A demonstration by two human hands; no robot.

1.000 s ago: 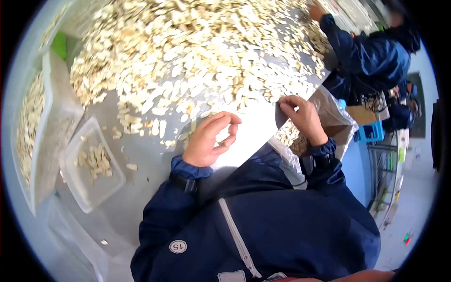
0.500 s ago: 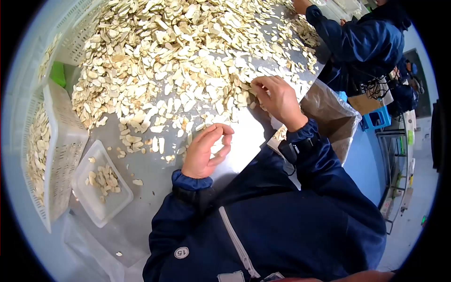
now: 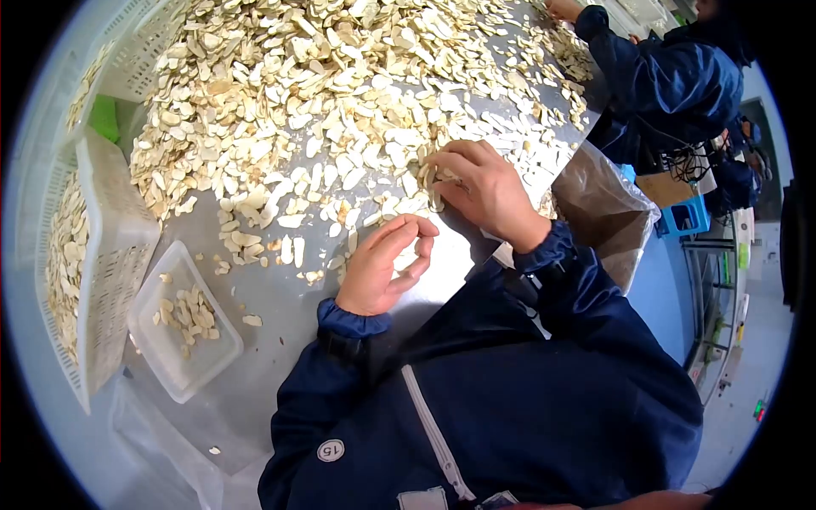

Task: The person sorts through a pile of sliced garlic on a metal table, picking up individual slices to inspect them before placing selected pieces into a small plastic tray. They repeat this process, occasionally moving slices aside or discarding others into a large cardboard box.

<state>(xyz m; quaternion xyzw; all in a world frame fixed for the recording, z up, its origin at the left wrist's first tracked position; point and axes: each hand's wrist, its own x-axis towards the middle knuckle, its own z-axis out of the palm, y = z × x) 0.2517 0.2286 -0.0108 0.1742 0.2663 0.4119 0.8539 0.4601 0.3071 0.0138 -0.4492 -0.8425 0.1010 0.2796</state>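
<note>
A large heap of pale, dried-looking slices (image 3: 280,93) covers the metal table. At its near edge, my right hand (image 3: 489,191) has its thumb and fingers closed round a pale slice (image 3: 425,176), partly hidden by the fingertips. My left hand (image 3: 382,268) hovers over a brightly lit strip of tabletop, just nearer to me. Its fingers are loosely curled, with a gap inside the curve and no slice visible there. Between the heap and my left hand lie scattered single slices (image 3: 291,221).
A white perforated basket (image 3: 115,280) holding slices stands at the left, with a shallow plastic tray (image 3: 212,365) of a few pieces beside it. At the right is a plastic-lined box (image 3: 629,225). A co-worker in a dark blue jacket (image 3: 671,81) works at the far right.
My right hand has moved left and slightly nearer along the heap's edge. My left hand has shifted slightly right and up, still curled. The view has shifted a little.
</note>
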